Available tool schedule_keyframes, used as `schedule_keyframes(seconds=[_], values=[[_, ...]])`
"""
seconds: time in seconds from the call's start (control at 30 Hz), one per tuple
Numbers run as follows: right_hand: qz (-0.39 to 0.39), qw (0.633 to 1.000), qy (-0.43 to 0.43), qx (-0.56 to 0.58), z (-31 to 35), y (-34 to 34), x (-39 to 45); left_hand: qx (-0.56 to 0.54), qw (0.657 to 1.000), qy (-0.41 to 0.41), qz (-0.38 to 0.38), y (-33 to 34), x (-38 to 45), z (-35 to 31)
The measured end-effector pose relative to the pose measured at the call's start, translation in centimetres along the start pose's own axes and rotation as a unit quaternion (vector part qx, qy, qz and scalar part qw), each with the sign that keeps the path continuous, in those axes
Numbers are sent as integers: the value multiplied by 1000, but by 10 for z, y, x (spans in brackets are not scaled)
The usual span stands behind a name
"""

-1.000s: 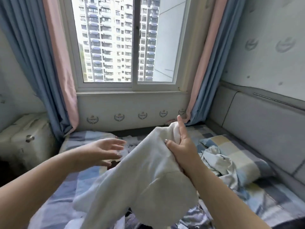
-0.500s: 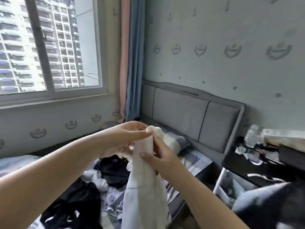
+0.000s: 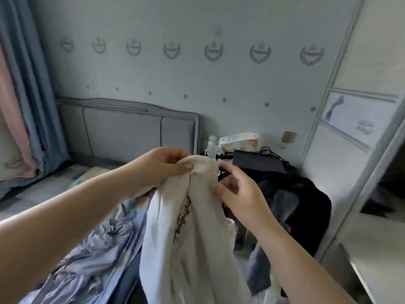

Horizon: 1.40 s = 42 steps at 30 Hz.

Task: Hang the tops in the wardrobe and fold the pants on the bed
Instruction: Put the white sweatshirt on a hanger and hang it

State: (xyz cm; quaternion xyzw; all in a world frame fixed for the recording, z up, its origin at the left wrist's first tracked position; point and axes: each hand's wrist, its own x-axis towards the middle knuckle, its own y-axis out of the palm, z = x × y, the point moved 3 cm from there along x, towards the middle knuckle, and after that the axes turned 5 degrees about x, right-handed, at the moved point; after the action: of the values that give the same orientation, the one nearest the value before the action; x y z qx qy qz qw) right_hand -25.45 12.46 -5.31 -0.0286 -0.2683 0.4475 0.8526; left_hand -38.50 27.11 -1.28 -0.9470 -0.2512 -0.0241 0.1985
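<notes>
A cream-white garment (image 3: 192,238) with dark script lettering hangs from both hands in front of me, over the bed's edge. My left hand (image 3: 162,165) pinches its top edge between thumb and fingers. My right hand (image 3: 238,194) grips the cloth just to the right, fingers curled behind it. The wardrobe (image 3: 355,150) with its sliding door stands at the right, a dark opening at its edge. The bed (image 3: 54,194) with a blue patterned sheet lies at the lower left.
A grey padded headboard (image 3: 127,130) backs the bed. A cluttered bedside table (image 3: 252,159) holds a box, bottle and black items. Dark clothes (image 3: 295,205) are heaped beside it. Blue and pink curtains (image 3: 26,95) hang at the left.
The view has swung right from the window to the headboard, bedside table and wardrobe. My left hand has come up to take the garment's top beside my right hand.
</notes>
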Motion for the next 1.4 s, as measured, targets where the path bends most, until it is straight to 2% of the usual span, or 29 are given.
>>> schedule_keyframes(seconds=[0.07,0.2,0.27,0.33,0.43,0.5,0.63,0.77,0.9,1.03,1.2,1.4], values=[[-36,999,14,-32,-12,-36,-6,-11,999,17,45,31,27,-11],[-85,996,8,9,-31,-91,-20,-29,993,56,105,90,77,-30],[-135,991,3,14,-37,-121,-25,-23,988,81,126,115,103,-38],[-185,983,11,8,-43,-153,-25,-4,975,108,194,140,131,-47],[-227,973,31,-40,-49,-199,-16,42,930,150,333,178,176,-65],[-246,966,41,-67,-50,-227,-5,64,903,157,394,200,208,-78],[-282,951,48,-114,-46,-283,22,40,881,166,441,239,272,-107],[-335,927,48,-160,-36,-341,40,18,842,204,499,281,326,-141],[-374,897,64,-227,-17,-396,38,22,768,227,598,334,360,-188],[-415,850,92,-312,6,-447,32,-6,751,264,605,380,381,-234],[-455,802,87,-377,50,-514,34,-114,774,295,549,425,404,-297],[-434,797,74,-414,86,-592,38,-230,800,312,458,478,419,-359]])
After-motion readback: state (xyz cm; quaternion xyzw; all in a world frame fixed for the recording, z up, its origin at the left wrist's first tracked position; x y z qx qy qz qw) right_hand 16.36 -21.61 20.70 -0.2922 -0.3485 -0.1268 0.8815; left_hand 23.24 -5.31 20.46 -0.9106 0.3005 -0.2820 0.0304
